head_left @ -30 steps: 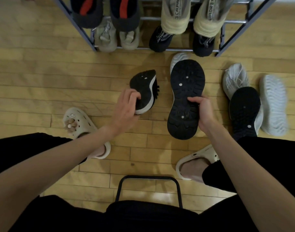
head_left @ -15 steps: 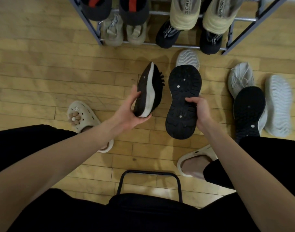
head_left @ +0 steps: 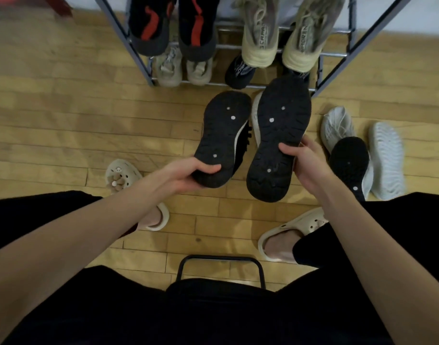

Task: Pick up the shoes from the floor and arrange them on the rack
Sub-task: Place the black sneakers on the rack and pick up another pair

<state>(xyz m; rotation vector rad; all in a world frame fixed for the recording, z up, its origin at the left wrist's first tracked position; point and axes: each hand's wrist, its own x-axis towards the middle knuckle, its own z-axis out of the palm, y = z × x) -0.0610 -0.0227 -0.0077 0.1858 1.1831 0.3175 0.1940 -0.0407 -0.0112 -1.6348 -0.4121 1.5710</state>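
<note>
1. Holding one black shoe each, both hands are raised over the floor (head_left: 64, 125) in front of the rack (head_left: 138, 61).
2. The left hand (head_left: 188, 174) is closed on the heel end of the left shoe (head_left: 223, 135); the thumb lies on the sole and the other fingers are hidden under it.
3. This shoe points away from the hand toward the rack, with its black sole facing up and a white edge showing on its right side.
4. The right hand (head_left: 310, 161) is closed on the right side of the right shoe (head_left: 279, 135), near the middle; the thumb presses on the sole and the fingers wrap behind.
5. This shoe also shows its sole, and its toe reaches the lower bar of the rack in this view.
6. The two shoes are side by side, very near or touching; I cannot tell which.
7. On the rack stand black-red shoes (head_left: 173, 28) and beige shoes (head_left: 283, 33) on the upper bars, with more pairs below them.
8. On the floor to the right of the right hand lie a black sole (head_left: 349, 163) and two white shoes (head_left: 386, 158).
9. The person wears cream clogs (head_left: 295, 230).
</note>
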